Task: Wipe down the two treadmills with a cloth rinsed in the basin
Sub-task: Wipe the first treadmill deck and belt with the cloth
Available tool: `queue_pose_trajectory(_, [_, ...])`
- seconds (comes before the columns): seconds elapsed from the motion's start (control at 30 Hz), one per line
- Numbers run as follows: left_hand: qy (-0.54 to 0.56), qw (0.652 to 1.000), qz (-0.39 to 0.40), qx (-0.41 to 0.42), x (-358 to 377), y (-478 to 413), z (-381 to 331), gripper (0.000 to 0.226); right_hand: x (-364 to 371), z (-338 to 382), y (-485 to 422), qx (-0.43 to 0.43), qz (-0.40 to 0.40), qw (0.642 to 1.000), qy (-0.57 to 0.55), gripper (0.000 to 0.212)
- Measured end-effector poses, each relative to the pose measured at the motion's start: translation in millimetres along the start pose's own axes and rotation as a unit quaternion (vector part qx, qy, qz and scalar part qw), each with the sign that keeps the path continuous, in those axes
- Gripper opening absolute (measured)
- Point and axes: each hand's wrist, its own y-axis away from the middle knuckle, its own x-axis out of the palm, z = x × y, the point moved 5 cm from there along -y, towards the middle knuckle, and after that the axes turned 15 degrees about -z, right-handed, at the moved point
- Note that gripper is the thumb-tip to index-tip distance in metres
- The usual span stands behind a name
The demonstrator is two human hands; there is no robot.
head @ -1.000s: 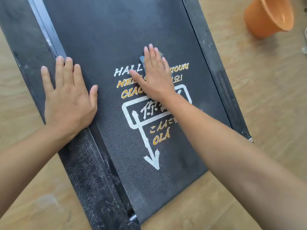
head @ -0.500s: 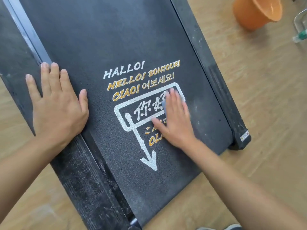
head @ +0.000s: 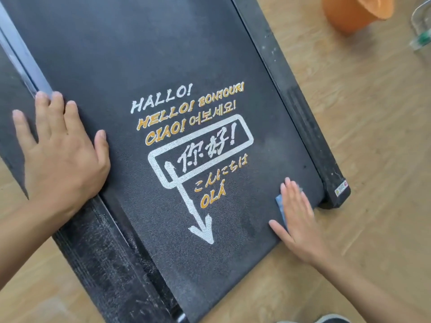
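A black treadmill (head: 144, 54) lies across the wooden floor, its belt printed with white and orange greetings and a white arrow. My right hand (head: 297, 220) presses flat with straight fingers on a small blue cloth (head: 280, 207) at the belt's near right corner; only the cloth's left edge shows. My left hand (head: 58, 155) lies flat and spread on the dusty left side rail, thumb on the belt. The orange basin (head: 349, 14) stands on the floor at the top right, partly cut off by the frame.
The right side rail (head: 300, 113) ends in a black cap with a warning sticker. A clear object with a green part (head: 422, 29) lies at the right edge near the basin. A shoe tip (head: 331, 319) shows at the bottom edge.
My right hand has slid the cloth from the printed lettering down and right to the belt's near right corner. My left hand has stayed planted on the left rail.
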Motion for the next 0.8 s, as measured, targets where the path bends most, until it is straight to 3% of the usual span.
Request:
queue_pose_trajectory(0.1, [0.007, 1.000, 0.004, -0.017, 1.5, 1.6, 1.8, 0.069, -1.4, 19.4, -58.2, -0.006, -0.017, 1.000, -0.019, 0.093])
queue_pose_trajectory(0.23, [0.026, 0.999, 0.000, -0.025, 3.7, 0.3, 0.4, 0.068, -16.3, 76.1, -233.3, -0.016, -0.093, 0.995, -0.029, 0.095])
queue_pose_trajectory(0.33, [0.044, 0.998, 0.013, -0.030, 16.0, -0.4, 14.0, 0.071, -26.5, 96.9, -297.8, -0.033, -0.090, 0.995, -0.031, 0.093])
queue_pose_trajectory(0.43, [0.063, 0.997, 0.032, -0.034, 23.4, -1.4, 22.4, 0.077, -19.6, 62.9, -245.0, -0.053, -0.079, 0.995, -0.039, 0.090])
queue_pose_trajectory(0.63, [0.016, 0.999, 0.025, -0.026, 4.4, 0.0, -0.3, 0.068, -5.2, -26.2, -31.9, 0.001, -0.003, 1.000, -0.009, 0.089])
queue_pose_trajectory(0.7, [-0.002, 1.000, 0.012, -0.020, -3.8, 1.1, -4.0, 0.067, -6.1, -28.0, -43.6, 0.005, -0.003, 1.000, -0.016, 0.091])
queue_pose_trajectory(0.8, [0.006, 1.000, 0.016, -0.018, 3.1, -1.4, 0.6, 0.067, -12.6, -12.1, -134.1, 0.001, -0.057, 0.998, -0.026, 0.092])
